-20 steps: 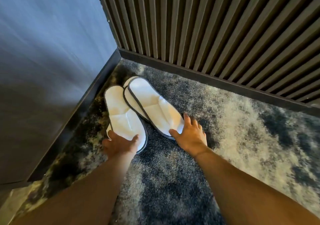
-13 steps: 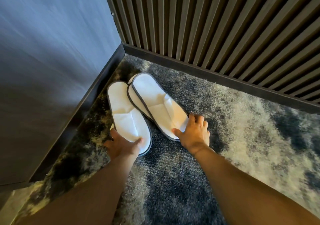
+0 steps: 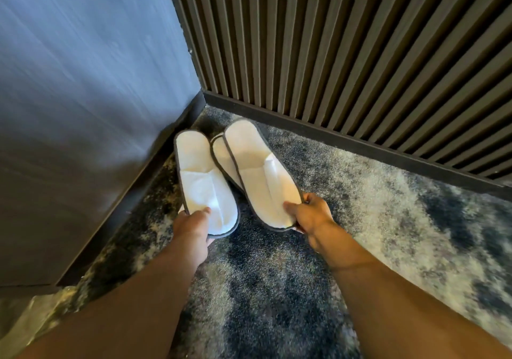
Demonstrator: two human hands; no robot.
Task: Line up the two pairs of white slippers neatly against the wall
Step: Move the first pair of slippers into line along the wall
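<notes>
Gripping slippers (image 3: 257, 170) at toe ends, seemingly stacked

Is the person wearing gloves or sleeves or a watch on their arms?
No. Both arms are bare as far as the picture shows: no sleeves, gloves or watch. The left hand and right hand show no rings that I can see.
</notes>
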